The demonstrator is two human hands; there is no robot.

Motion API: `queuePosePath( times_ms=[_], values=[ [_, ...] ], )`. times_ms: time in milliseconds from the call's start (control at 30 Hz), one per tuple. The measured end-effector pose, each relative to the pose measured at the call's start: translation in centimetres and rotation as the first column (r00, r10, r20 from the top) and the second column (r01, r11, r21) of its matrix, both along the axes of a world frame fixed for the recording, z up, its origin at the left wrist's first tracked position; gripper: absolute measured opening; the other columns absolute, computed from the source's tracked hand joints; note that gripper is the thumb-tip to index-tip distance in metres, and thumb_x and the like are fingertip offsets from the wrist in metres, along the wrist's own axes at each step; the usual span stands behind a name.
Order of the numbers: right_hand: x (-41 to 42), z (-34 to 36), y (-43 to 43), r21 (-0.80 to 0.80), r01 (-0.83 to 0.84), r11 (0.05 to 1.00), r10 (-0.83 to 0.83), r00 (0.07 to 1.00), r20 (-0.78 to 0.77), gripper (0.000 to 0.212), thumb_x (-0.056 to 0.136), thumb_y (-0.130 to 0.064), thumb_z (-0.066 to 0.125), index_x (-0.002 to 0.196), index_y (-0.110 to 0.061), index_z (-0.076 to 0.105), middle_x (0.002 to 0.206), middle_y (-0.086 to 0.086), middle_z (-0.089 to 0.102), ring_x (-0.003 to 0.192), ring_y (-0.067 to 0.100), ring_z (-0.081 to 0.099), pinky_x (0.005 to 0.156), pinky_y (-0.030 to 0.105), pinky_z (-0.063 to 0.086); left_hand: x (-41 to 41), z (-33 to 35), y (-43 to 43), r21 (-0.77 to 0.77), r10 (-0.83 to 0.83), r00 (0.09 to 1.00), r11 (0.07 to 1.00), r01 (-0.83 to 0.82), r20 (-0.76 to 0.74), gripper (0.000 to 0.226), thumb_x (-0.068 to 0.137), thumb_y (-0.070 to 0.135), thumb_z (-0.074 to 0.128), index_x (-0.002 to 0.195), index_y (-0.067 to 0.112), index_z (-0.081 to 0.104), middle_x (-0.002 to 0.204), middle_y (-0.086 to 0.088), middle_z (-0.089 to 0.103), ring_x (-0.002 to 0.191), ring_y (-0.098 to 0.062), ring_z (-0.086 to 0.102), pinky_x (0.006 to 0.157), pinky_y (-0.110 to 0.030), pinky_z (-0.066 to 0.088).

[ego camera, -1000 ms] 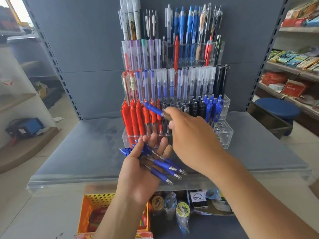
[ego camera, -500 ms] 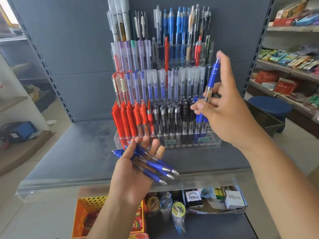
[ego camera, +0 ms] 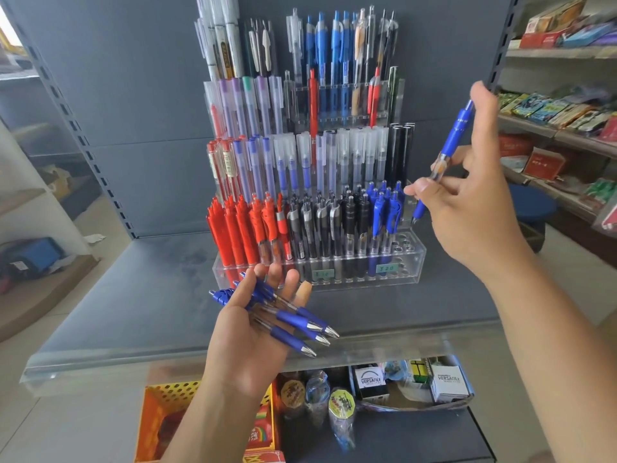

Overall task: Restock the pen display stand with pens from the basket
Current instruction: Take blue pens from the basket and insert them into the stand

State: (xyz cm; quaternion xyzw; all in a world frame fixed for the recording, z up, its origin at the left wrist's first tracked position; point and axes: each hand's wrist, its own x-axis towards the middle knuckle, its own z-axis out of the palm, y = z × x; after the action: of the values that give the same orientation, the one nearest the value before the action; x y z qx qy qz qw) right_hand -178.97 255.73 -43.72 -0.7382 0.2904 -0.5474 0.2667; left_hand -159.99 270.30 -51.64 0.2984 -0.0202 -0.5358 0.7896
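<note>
A clear tiered pen display stand [ego camera: 409,259] stands on the grey shelf, packed with red, black, blue and frosted pens. Empty holes show at the right end of its lowest tier. My left hand [ego camera: 248,332] lies palm up in front of the stand, with a bunch of blue pens [ego camera: 293,320] across its palm, tips pointing right. My right hand [ego camera: 467,198] is raised to the right of the stand and pinches a single blue pen [ego camera: 449,152], nearly upright, tip down near the lowest tier's right end. An orange perforated basket [ego camera: 160,412] sits below the shelf at the lower left.
The grey shelf [ego camera: 140,295] has a clear plastic front lip. Below it lie small packaged goods and white boxes [ego camera: 445,384]. Side shelves with packets [ego camera: 554,108] stand at the right, a blue stool [ego camera: 531,205] behind my right hand.
My right hand took one blue pen from over my left palm, lifted it up and right, and turned it upright beside the stand. The left hand has hardly moved.
</note>
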Motion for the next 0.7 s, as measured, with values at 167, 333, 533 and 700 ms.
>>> queuePosePath(
  times_ms=[167,333,533,700],
  values=[
    [0.8,-2.0,-1.1,0.036,0.064,0.997,-0.063,0.998,-0.025,0.086,0.096,0.0,0.057,0.151,-0.051,0.015,0.102,0.022,0.051,0.08,0.038,0.055,0.085,0.04,0.054,0.0,0.0,-0.1,0.001,0.002,1.0,1.0,-0.002,0.002,0.022,0.102,0.028,0.054,0.094,0.012,0.067,0.092,-0.005,0.073,0.083,-0.026,0.075,0.081,-0.046,0.062],
    [1.6,-3.4,-1.7,0.076,0.063,0.995,-0.06,0.998,-0.036,0.089,0.095,0.003,0.057,0.145,-0.06,0.018,0.098,0.011,0.058,0.082,0.029,0.064,0.079,0.052,0.057,0.0,0.1,-0.1,0.007,0.006,1.0,1.0,-0.006,0.005,0.022,0.102,0.028,0.053,0.093,0.012,0.066,0.089,-0.004,0.071,0.08,-0.025,0.073,0.085,-0.047,0.057],
    [1.6,-3.8,-2.0,0.065,0.085,0.994,-0.082,0.996,-0.046,0.086,0.096,-0.001,0.059,0.149,-0.055,0.017,0.098,0.002,0.061,0.083,0.019,0.067,0.078,0.043,0.056,-0.1,0.2,-0.1,0.006,0.009,1.0,1.0,-0.009,0.0,0.021,0.102,0.027,0.054,0.094,0.012,0.065,0.088,-0.004,0.071,0.079,-0.025,0.073,0.082,-0.046,0.058],
    [1.4,-3.7,-1.9,0.046,0.082,0.996,-0.076,0.988,-0.137,0.085,0.097,-0.005,0.059,0.145,-0.062,0.016,0.098,-0.005,0.058,0.082,0.02,0.064,0.071,0.041,0.055,0.0,0.2,-0.1,-0.004,0.005,1.0,1.0,-0.005,-0.001,0.021,0.102,0.027,0.054,0.093,0.013,0.065,0.087,-0.004,0.07,0.078,-0.024,0.072,0.08,-0.045,0.06]
  ],
)
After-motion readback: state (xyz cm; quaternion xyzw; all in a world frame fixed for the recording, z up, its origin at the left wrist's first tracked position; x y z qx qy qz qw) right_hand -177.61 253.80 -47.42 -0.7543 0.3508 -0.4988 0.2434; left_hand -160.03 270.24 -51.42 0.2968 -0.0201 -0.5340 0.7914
